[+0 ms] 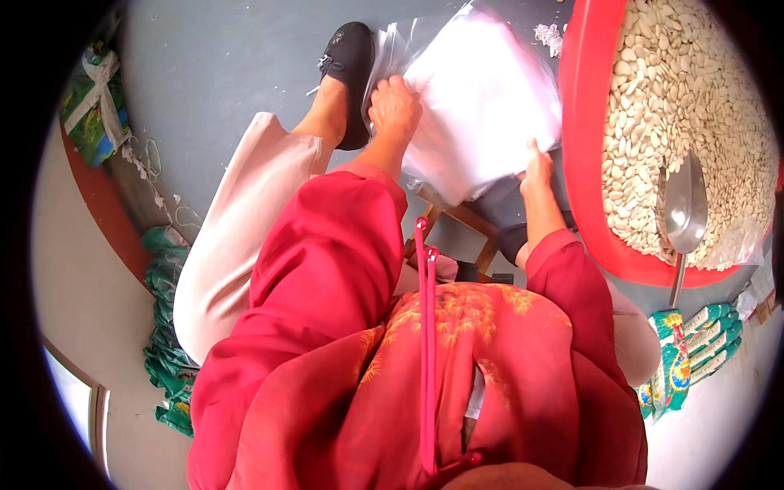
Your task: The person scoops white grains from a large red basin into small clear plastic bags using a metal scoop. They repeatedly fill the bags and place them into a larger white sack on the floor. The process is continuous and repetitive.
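A stack of clear plastic bags (pixel 484 104), bright with glare, lies in front of me between my feet, above a wooden stool. My left hand (pixel 395 109) has its fingers curled on the left edge of the stack, beside a black shoe. At the lower right edge, my right hand (pixel 536 168) pinches the plastic, with the thumb on top and the other fingers partly hidden. To the right, a red plastic basin (pixel 585 141) holds many pale pumpkin seeds (pixel 661 92). A metal scoop (pixel 686 211) rests on the seeds, its handle over the rim.
Green printed bags (pixel 165 306) lie along the wall at left, and more bundled ones (pixel 674 361) at lower right. A tied green bundle (pixel 95 104) is at upper left, with white string (pixel 153 165) on the grey floor. A wooden stool (pixel 468 220) stands between my legs.
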`<state>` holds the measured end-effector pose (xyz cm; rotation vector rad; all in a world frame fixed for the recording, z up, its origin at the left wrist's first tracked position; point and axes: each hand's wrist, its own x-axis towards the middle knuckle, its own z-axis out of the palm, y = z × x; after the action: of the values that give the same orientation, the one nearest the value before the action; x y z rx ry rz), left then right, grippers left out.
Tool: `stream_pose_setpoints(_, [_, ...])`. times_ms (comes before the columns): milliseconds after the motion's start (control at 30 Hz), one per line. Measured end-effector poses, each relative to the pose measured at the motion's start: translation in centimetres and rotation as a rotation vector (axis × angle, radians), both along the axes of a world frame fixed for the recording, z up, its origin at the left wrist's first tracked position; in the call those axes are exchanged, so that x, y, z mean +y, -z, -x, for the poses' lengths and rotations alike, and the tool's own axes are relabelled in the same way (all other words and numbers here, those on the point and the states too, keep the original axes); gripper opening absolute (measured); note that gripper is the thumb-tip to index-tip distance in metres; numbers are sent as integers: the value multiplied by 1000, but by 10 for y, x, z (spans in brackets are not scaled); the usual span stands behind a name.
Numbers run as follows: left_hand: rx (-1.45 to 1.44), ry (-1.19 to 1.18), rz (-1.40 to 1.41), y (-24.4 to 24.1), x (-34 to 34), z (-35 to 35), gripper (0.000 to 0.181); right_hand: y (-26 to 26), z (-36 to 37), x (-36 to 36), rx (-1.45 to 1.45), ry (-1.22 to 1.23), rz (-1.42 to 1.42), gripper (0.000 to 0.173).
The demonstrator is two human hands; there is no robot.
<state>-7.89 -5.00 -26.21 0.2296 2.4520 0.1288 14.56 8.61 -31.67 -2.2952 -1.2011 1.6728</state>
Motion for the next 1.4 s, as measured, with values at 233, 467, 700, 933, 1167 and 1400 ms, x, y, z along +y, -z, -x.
stream_pose_setpoints(233, [-220,-350,85,8,-19,-12,43,-15,57,30,-11,-353,-279,48])
stream_pose_setpoints(467, [-178,-442,-1,24,-28,-32,47,-32,55,28,-150,-509,-562,57])
stream_pose_setpoints(700, [-171,-438,-5,18,-24,-18,41,3,-4,-6,-182,-434,-252,40])
stream_pose_setpoints(933, [-147,-355,-10,6,-1,6,42,-14,54,17,173,-127,-69,31])
stream_pose_setpoints(1167, [70,61,107,-20,26,26,40,0,51,31,-84,-527,-568,46])
stream_pose_setpoints(1400, [379,323,-506,-34,94,38,16,-48,33,13,-409,-959,-714,52])
